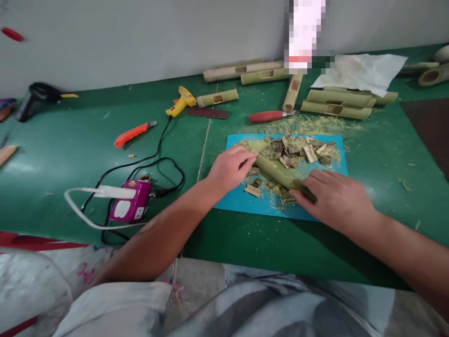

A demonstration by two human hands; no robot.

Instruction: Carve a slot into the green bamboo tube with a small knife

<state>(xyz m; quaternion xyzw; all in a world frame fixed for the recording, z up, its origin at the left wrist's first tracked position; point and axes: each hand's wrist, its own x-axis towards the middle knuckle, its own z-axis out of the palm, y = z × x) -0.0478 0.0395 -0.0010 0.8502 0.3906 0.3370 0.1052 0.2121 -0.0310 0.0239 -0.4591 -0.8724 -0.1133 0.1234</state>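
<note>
A green bamboo tube (275, 172) lies slantwise over a blue mat (231, 202), gripped at both ends. My left hand (233, 164) pinches its far left end between thumb and fingers. Around the nearer right end, the fingers of my right hand (331, 195) are wrapped, hiding that end. Cut bamboo chips (310, 153) and pale green shavings are strewn on the mat behind and under the tube. Just beyond the mat lies a red-handled carving knife (271, 116), its blade pointing right.
Several notched bamboo tubes (335, 109) lie at the back, some under white paper (365, 70). To the left are an orange cutter (135, 134), a yellow glue gun (181, 101), a purple power adapter (130, 201) with cables, and a black tool (40, 98). A dark strip (209, 113) lies near the glue gun.
</note>
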